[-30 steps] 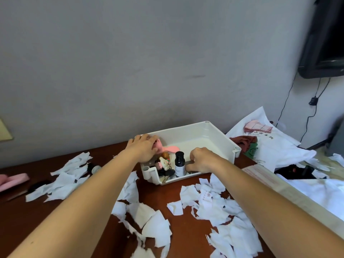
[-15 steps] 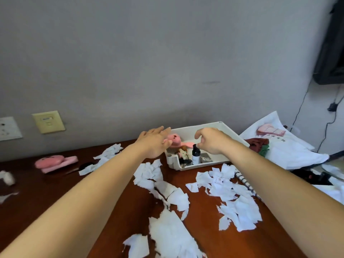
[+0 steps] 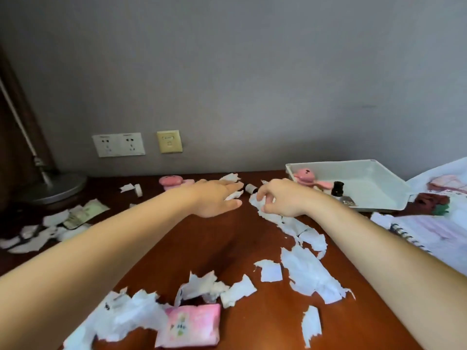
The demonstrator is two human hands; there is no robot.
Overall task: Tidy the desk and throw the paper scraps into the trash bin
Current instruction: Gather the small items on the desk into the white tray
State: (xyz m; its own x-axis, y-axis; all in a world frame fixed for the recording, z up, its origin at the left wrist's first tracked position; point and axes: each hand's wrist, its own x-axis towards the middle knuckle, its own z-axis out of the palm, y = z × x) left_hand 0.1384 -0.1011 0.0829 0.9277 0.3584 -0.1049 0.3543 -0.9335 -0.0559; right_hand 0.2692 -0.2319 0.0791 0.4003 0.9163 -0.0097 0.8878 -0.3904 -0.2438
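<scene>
Paper scraps (image 3: 305, 271) lie torn and white all over our brown desk (image 3: 222, 243). One trail runs from the near middle out toward the far right, a heap sits at the near left edge, and more lie at the far left near a lamp base (image 3: 54, 188). Our left hand (image 3: 214, 198) reaches far across the desk with fingers straight and spread, its fingertips resting on one scrap. Our right hand (image 3: 278, 200), just to its right, has its fingers curled down and pinches the far end of the trail. A small tube (image 3: 250, 188) lies on the desk between the two hands. At the far right stands a white tray (image 3: 328, 164) holding a pink toy (image 3: 304, 176) and a dark bottle (image 3: 337, 188). A pink packet (image 3: 192, 327) lies at the near edge among the scraps, and a spiral notebook (image 3: 409, 238) lies at the right edge.
</scene>
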